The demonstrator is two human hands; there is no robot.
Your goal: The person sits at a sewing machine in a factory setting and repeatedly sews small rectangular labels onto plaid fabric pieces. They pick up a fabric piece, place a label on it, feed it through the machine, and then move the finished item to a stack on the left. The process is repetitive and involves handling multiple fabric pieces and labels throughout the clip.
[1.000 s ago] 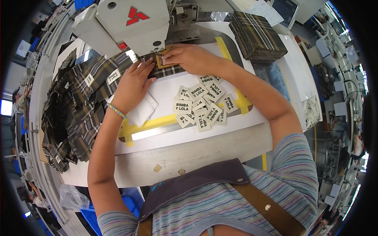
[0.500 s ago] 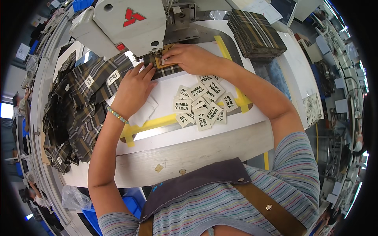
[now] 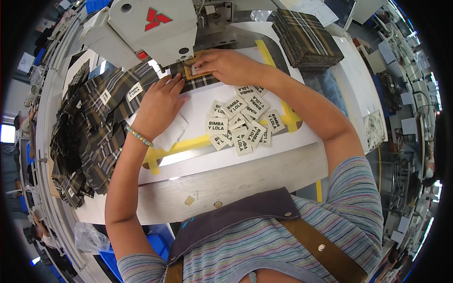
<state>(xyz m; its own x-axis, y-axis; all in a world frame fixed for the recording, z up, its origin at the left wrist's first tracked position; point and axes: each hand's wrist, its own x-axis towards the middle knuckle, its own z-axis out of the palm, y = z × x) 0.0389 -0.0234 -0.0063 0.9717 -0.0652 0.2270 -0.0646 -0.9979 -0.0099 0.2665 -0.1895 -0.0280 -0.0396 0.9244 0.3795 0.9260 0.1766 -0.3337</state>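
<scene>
Under the head of a white sewing machine [image 3: 137, 35], an orange-brown clamp frame [image 3: 204, 75] lies over dark plaid fabric [image 3: 198, 84]. My right hand [image 3: 233, 67] reaches in from the right, its fingers drawn together on a small white label [image 3: 195, 70] inside the frame. The fingers partly cover that label. On the left side of the frame, my left hand [image 3: 160, 104] rests with fingers stretched over the fabric edge, holding nothing. A loose pile of square white labels [image 3: 234, 106] with dark print lies on the white work surface, just below my right hand.
At the left, plaid pieces [image 3: 96, 146] lie heaped, some bearing white labels. A neat stack of folded plaid pieces [image 3: 309, 40] stands at the back right. Yellow tape [image 3: 188, 143] borders the work plate. Below the table's left edge are a blue bin [image 3: 158, 245] and clear plastic [image 3: 91, 237].
The fingers of my right hand have shifted slightly at the label in the frame. My left hand stays nearly in place on the fabric. The whole view has moved a little.
</scene>
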